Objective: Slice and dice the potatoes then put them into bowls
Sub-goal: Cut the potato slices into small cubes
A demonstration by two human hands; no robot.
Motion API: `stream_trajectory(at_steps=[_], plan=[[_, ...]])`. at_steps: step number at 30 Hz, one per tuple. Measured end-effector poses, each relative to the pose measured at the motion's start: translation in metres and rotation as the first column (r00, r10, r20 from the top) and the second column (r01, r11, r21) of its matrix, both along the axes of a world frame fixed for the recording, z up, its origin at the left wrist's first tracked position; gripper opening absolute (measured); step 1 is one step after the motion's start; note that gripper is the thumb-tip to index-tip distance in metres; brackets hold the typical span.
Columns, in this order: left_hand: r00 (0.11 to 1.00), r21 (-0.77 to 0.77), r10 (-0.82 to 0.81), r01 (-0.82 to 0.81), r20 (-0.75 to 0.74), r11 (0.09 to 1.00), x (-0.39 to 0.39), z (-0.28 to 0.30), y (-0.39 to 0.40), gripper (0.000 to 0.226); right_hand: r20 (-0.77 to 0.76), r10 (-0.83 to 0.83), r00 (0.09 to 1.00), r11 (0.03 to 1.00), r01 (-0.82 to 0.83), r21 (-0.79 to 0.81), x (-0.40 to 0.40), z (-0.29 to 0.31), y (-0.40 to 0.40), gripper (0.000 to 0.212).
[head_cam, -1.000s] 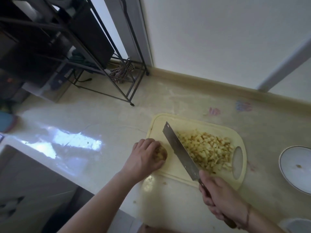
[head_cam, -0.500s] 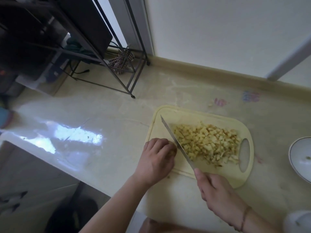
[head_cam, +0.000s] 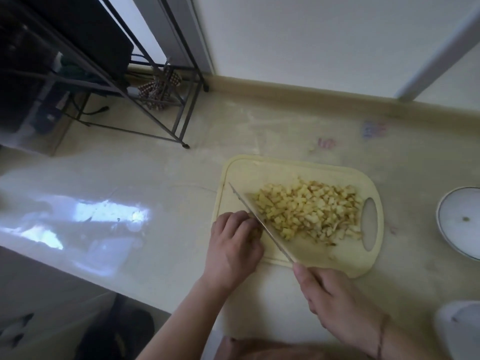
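Head view: the left hand [head_cam: 235, 245] curls over a last potato piece [head_cam: 257, 231] at the cutting board's [head_cam: 259, 170] near left, the right hand [head_cam: 335, 294] grips the knife [head_cam: 262, 226] against it. A diced pile [head_cam: 309, 211] already fills the board; the bowl [head_cam: 452, 216] on the desk [head_cam: 155, 178] at right holds none yet. No writing is legible.

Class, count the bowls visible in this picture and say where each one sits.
2. One white bowl sits on the counter right of the cutting board, cut off by the frame edge. A second bowl shows partly at the bottom right corner.
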State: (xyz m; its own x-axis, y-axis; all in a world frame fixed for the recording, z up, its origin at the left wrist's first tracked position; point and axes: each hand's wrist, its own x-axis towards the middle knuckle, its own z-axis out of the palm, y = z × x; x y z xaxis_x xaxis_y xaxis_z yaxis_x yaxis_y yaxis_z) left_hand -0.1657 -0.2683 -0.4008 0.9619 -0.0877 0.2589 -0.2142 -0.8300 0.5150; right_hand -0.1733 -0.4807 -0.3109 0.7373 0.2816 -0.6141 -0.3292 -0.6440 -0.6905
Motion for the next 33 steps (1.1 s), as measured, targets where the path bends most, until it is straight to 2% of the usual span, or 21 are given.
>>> stream_trajectory(at_steps=[5,11,14,19,25,29,33], plan=[[1.000,-0.061,0.000,0.002,0.031,0.998,-0.001,-0.001,-0.001,0.031,0.044,0.021,0.999,0.999,-0.019,-0.031,-0.005,0.000,-0.006,0.099],[0.999,-0.073,-0.007,0.010,0.032,0.997,0.001,-0.003,-0.001,0.025,0.002,0.031,1.000,0.999,-0.031,-0.028,-0.010,-0.003,-0.014,0.095],[0.999,-0.095,-0.012,0.015,0.032,0.995,0.001,-0.002,-0.001,0.027,0.051,0.039,0.998,0.999,-0.038,-0.037,-0.001,-0.011,0.000,0.094],[1.000,-0.119,0.003,-0.001,0.017,0.993,0.001,-0.001,-0.001,0.027,0.075,0.055,0.996,0.998,-0.053,-0.040,0.020,-0.015,0.020,0.070],[0.999,-0.190,0.041,-0.038,0.011,0.981,0.000,0.003,-0.001,0.032,0.059,0.019,0.998,1.000,-0.018,-0.016,0.014,-0.012,0.008,0.076],[0.999,-0.164,0.048,-0.047,-0.001,0.985,-0.001,0.000,-0.001,0.026,0.066,0.033,0.997,0.999,-0.033,-0.005,0.007,-0.005,0.009,0.086],[0.999,-0.156,0.048,-0.049,-0.009,0.987,-0.001,-0.001,-0.001,0.026,0.098,0.055,0.994,0.998,-0.052,-0.032,0.002,-0.002,0.008,0.085]])
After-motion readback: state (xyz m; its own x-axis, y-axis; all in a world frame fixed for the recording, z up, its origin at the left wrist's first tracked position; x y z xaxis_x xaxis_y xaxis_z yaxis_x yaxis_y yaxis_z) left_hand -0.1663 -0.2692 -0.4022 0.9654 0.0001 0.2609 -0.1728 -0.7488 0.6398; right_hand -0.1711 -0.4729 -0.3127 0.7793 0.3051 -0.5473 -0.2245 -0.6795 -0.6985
